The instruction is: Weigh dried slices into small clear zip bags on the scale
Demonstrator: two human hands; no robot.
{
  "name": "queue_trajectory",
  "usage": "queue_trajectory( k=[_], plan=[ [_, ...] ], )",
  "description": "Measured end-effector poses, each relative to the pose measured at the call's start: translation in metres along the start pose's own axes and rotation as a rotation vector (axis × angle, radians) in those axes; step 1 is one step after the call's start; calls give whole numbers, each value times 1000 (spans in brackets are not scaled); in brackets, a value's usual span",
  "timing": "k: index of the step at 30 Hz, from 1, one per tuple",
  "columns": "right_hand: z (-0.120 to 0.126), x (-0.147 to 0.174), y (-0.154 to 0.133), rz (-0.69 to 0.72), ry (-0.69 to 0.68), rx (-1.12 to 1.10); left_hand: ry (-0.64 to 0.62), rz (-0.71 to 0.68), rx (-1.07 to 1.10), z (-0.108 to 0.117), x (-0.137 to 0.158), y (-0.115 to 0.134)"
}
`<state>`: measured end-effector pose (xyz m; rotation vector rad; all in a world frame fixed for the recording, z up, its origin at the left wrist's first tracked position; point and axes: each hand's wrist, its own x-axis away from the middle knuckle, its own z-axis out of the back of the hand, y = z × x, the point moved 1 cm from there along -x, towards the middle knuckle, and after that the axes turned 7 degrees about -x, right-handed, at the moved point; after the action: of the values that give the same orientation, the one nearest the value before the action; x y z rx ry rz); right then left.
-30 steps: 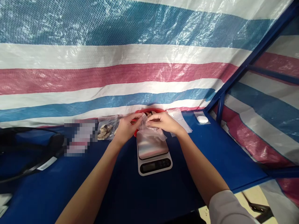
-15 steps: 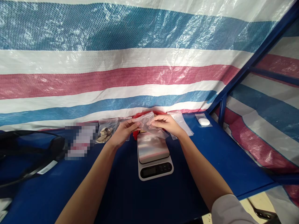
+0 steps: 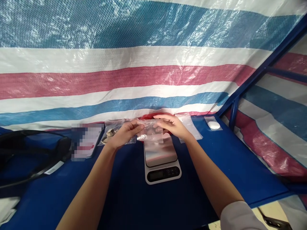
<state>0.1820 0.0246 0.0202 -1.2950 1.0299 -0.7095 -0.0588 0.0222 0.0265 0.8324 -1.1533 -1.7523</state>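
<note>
Stretched between my hands is a clear plastic bag [image 3: 151, 134], held over the back of a kitchen scale [image 3: 161, 155] with a shiny plate. My left hand [image 3: 126, 132] pinches the bag's left end between thumb and fingers. At its right end, my right hand [image 3: 173, 126] grips the bag with its lower fingers, partly seen through the plastic, while the index finger points out above. Behind the hands lies a red bag or wrap [image 3: 153, 115], mostly hidden. A clear bag of pale brown pieces [image 3: 109, 133] rests just left of my left hand.
Flat clear bags [image 3: 192, 127] lie right of my right hand. Farther right is a small white rounded case [image 3: 214, 125] on a little bag. A black strap-like headset [image 3: 55, 150] and a partly blurred printed card [image 3: 87, 142] lie left. Striped sheeting [image 3: 120, 76] hangs behind the table [image 3: 129, 198].
The bag has been turned and drawn flatter between my hands, its body now hanging lower. My right fingers have spread, with the index finger lifted. The view has shifted slightly left.
</note>
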Motion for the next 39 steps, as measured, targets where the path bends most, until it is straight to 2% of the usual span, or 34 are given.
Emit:
queue_trajectory(
  k=[5,9,14,19,24,28,31,34,36,39],
  plan=[
    [-8,-5,6,0,35,79,-45,-3,25,-1,1,1],
    [-8,-7,10,-42,137,-9,-97,-6,28,-4,3,4],
    [-7,-8,10,-104,244,-109,-138,59,47,-2,3,1],
    [-7,-6,9,-167,173,-103,-110,75,63,7,3,-2],
    [-5,-5,10,-190,107,13,-189,112,6,12,4,-2],
    [-4,-6,15,-215,83,45,-204,75,-71,16,4,-2],
    [-2,-7,20,-249,93,60,-129,41,-280,19,3,-4],
    [0,-8,26,-254,84,54,60,-6,-541,20,1,-4],
    [2,-8,29,-243,89,48,152,-39,-636,18,0,-3],
    [3,-8,30,-255,116,44,130,-62,-633,9,2,2]
  ],
)
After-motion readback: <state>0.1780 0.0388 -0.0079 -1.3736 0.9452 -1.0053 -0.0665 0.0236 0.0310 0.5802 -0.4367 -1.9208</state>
